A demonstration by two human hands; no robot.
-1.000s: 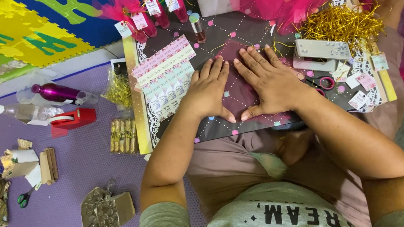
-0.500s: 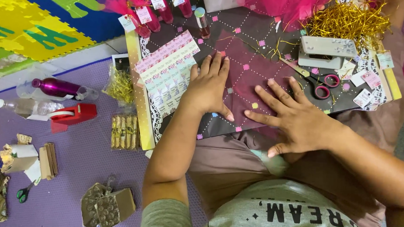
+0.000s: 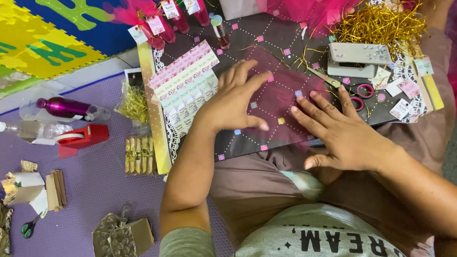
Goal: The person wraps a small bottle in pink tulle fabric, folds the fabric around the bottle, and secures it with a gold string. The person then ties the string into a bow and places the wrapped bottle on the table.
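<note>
A dark board [image 3: 241, 142] with dotted lines and small coloured squares lies across my lap. On it is a sheer magenta piece of netting [image 3: 281, 97]. My left hand [image 3: 235, 100] rests palm down on the netting's left part, fingers spread. My right hand [image 3: 341, 131] lies flat at the netting's right edge, fingers apart, near the board's front edge. Neither hand grips anything. A sheet of small pink and pale labels [image 3: 186, 88] lies just left of my left hand.
Pink-handled scissors [image 3: 361, 96], a grey stapler [image 3: 360, 57], gold shred [image 3: 379, 24] and small tags sit at the board's right. Wrapped pink bottles [image 3: 161, 25] line its far edge. On the purple mat are a red tape dispenser [image 3: 81, 136], bottles, cardboard bits and green scissors [image 3: 29, 227].
My right hand has slid right and toward me, off the middle of the netting to its right edge. My left hand stayed on the netting, fingers spreading wider.
</note>
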